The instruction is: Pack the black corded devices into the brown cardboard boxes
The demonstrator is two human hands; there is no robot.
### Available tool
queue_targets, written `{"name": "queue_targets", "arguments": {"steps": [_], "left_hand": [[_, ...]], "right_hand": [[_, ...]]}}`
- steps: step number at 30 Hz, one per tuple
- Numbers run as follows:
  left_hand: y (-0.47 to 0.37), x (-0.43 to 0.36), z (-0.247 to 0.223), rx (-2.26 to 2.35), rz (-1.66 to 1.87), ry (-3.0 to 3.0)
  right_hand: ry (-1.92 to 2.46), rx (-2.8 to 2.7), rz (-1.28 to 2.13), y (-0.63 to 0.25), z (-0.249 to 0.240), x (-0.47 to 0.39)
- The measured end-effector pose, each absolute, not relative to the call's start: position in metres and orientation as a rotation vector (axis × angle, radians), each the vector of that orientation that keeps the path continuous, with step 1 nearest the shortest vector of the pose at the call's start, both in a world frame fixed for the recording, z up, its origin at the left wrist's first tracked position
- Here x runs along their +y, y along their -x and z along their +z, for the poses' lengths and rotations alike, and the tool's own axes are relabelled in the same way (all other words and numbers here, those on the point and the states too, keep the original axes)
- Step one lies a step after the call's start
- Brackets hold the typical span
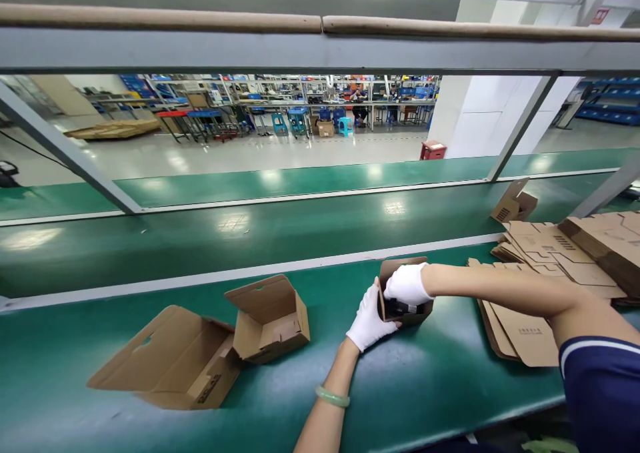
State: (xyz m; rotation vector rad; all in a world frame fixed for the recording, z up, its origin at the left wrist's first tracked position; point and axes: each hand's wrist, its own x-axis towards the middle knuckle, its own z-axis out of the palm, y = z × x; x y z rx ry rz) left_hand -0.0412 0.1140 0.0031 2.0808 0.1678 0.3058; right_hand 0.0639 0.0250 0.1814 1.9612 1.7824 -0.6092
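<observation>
A small brown cardboard box (pixel 416 319) stands on the green work surface in front of me, with its top uncovered. Gloved in white, my left hand (pixel 370 321) is closed around the box's left side and lower corner. My right hand (pixel 406 283), also in a white glove, reaches into the box from the right with its fingers bent. Box walls and the glove hide most of what those fingers touch. A black object (pixel 399 307) shows inside the box just below the right hand; its kind is not clear.
Two open cardboard boxes, a larger one (pixel 160 353) and a smaller one (pixel 273 316), stand to the left. Flattened cartons (pixel 565 253) lie stacked at right. Another open box (pixel 515 203) sits at the back right. A metal frame (pixel 250 49) crosses ahead.
</observation>
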Motion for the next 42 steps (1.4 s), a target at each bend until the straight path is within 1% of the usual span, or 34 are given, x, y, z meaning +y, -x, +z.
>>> {"name": "queue_targets", "arguments": {"steps": [2,4,7,9,13,18,21,26,31,36,39,42], "left_hand": [[0.042,0.116,0.000,0.177,0.301,-2.084],[0.042,0.117,-0.003,0.164,0.308,-2.081],[0.040,0.117,-0.004,0.164,0.330,-2.057],[0.039,0.117,-0.004,0.240,0.347,-2.032],[0.039,0.121,-0.004,0.426,0.399,-2.012],[0.041,0.129,-0.006,0.517,0.408,-2.044],[0.041,0.129,-0.008,0.528,0.396,-2.080],[0.039,0.132,-0.014,0.530,0.343,-2.147],[0.040,0.135,-0.018,0.517,0.339,-2.182],[0.040,0.137,-0.021,0.546,0.301,-2.348],[0.038,0.135,-0.025,0.508,0.267,-2.439],[0.039,0.131,-0.027,0.481,0.290,-2.485]], "right_hand": [[-2.006,1.772,-0.546,-0.067,0.191,0.008],[-2.020,1.775,-0.439,-0.063,0.189,-0.010],[-1.977,1.717,-0.287,-0.054,0.165,-0.028],[-2.032,1.700,-0.193,-0.055,0.146,-0.028],[-2.193,1.748,-0.035,-0.091,0.130,0.002],[-2.343,1.593,0.068,-0.154,0.143,0.069],[-2.463,1.497,0.153,-0.175,0.150,0.098],[-2.647,1.392,0.189,-0.182,0.149,0.097],[-2.847,1.090,0.063,-0.195,0.141,0.026],[-2.992,0.430,-0.184,-0.223,0.140,-0.100],[-3.016,-0.008,-0.236,-0.236,0.141,-0.175],[-3.034,-0.315,-0.256,-0.240,0.134,-0.230]]}}
